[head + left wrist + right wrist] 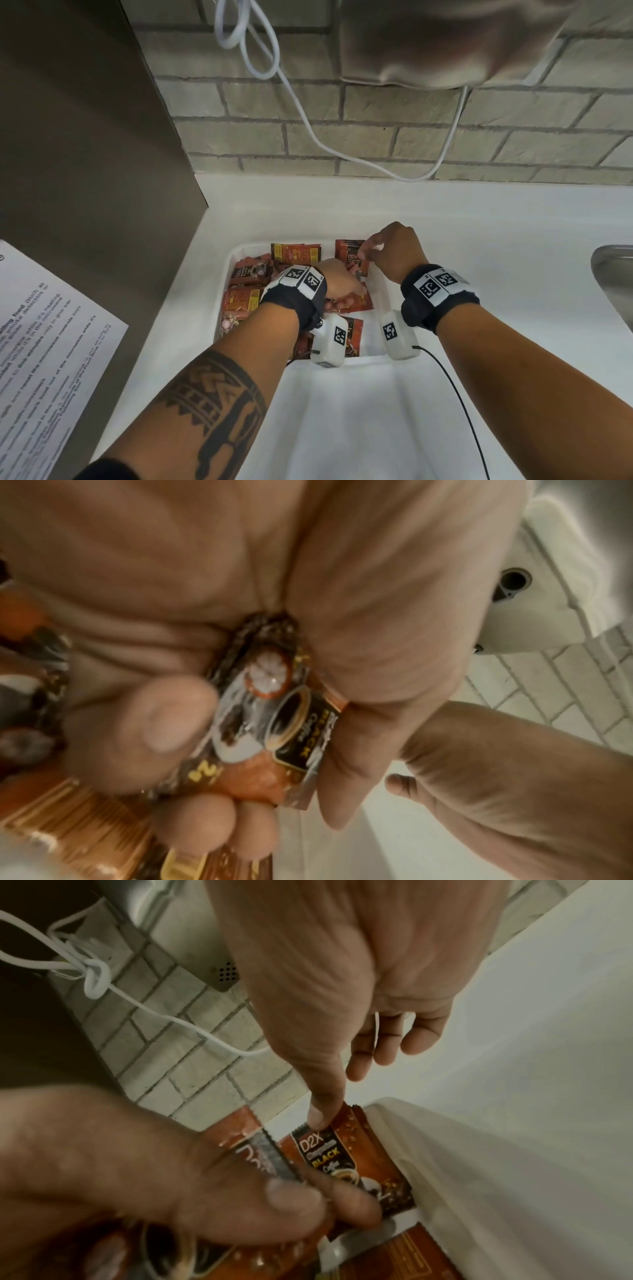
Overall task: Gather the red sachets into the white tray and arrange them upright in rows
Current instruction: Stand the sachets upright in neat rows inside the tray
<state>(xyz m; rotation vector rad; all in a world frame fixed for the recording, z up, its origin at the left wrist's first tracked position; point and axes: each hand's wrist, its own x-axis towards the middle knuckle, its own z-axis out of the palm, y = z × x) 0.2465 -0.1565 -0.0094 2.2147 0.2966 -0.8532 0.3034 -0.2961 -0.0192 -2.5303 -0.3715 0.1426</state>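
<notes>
The white tray (226, 274) sits on a white counter and holds several red coffee sachets (296, 253), most lying flat or leaning at its left side. My left hand (342, 298) is low in the tray's middle and grips a red sachet (291, 723) between thumb and curled fingers. My right hand (370, 248) is at the tray's far right corner. Its thumb (322, 1115) pinches the top edge of an upright D2X sachet (342, 1158) that stands against the tray wall (445, 1150). The right index finger is hidden.
A grey brick wall (342, 137) rises right behind the counter, with a white cable (308, 126) hanging down it. A dark cabinet side (85, 137) with a printed sheet (51, 342) bounds the left. A metal sink rim (613, 274) shows at the right.
</notes>
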